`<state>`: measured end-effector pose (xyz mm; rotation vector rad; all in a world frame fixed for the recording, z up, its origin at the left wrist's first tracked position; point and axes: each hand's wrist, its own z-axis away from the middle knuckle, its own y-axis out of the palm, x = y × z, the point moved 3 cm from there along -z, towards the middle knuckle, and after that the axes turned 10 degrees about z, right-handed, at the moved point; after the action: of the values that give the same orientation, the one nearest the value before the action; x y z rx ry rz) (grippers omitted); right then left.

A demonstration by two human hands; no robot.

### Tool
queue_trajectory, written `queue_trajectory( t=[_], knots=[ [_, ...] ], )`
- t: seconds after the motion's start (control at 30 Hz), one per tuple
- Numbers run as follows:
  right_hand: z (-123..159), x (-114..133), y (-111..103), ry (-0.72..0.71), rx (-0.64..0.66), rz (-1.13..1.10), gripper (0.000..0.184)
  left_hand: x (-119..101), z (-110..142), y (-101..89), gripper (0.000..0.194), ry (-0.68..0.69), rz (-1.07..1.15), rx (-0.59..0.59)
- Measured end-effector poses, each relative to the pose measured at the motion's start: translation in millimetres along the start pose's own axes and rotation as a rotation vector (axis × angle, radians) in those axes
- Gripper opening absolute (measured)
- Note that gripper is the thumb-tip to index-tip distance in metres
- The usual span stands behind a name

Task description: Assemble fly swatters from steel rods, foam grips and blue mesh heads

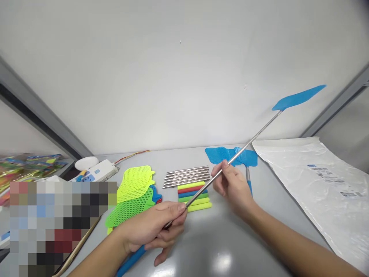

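A blue fly swatter [300, 99] with a long metal rod runs diagonally across the view, its head raised at the upper right. My left hand [161, 225] is closed around the lower rod, just above the blue handle [132, 261]. Higher up, the thumb and fingers of my right hand [232, 184] pinch the same rod. Several metal rods [187, 176] lie side by side on the table behind the hands. Coloured handle tubes [193, 195] in yellow, red, blue and green lie in front of those rods, partly hidden by the swatter's rod.
Yellow and green swatter heads [135, 182] are stacked at the left. Blue swatters [221, 155] lie on the grey table [230, 234] near the wall. A white plastic package [325, 192] covers the right side. A power strip [98, 171] sits back left, beside a pixelated area.
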<state>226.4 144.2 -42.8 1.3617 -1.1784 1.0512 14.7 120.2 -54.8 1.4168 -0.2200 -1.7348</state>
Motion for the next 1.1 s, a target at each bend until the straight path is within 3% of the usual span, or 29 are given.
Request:
queue_trajectory(
  t=[0.2, 0.33, 0.4, 0.53, 0.6, 0.67, 0.8, 0.9, 1.0, 1.1],
  knots=[
    [-11.5, 32.7, -28.1, -0.101, -0.174, -0.114, 0.031, -1.2, 1.8, 2.1, 0.041, -0.005, -0.053, -0.012],
    [-18.3, 30.9, -36.0, -0.13, -0.179, -0.036, 0.033, -2.6, 1.9, 3.9, 0.04, 0.008, -0.059, -0.058],
    [-13.2, 21.1, -24.3, -0.119, -0.13, 0.048, 0.033, -2.0, 0.8, 5.1, 0.04, 0.017, -0.052, -0.077],
    [7.8, -2.1, 17.2, 0.033, 0.185, 0.131, 0.036, -0.1, -1.9, 9.4, 0.04, 0.029, -0.032, -0.058],
    [13.7, -5.4, 25.5, 0.064, 0.243, 0.133, 0.039, -0.2, -1.9, 10.7, 0.04, 0.026, -0.032, -0.061],
    [10.9, -1.1, 18.1, 0.034, 0.198, 0.132, 0.038, -1.0, -0.5, 10.8, 0.041, 0.008, -0.03, -0.088],
    [-8.9, 19.3, -24.6, -0.076, -0.068, 0.04, 0.036, -2.2, 4.4, 10.1, 0.042, -0.058, -0.025, -0.134],
    [-19.5, 27.4, -44.4, -0.106, -0.15, -0.004, 0.037, -2.1, 5.8, 10.0, 0.042, -0.067, -0.027, -0.125],
    [-19.7, 21.0, -38.3, -0.114, -0.152, -0.029, 0.034, -0.9, 4.5, 9.2, 0.041, -0.054, -0.039, -0.153],
    [-10.9, 6.9, -12.5, -0.09, -0.071, 0.015, 0.03, 1.4, 1.8, 10.4, 0.04, -0.051, -0.051, -0.169]
  ],
)
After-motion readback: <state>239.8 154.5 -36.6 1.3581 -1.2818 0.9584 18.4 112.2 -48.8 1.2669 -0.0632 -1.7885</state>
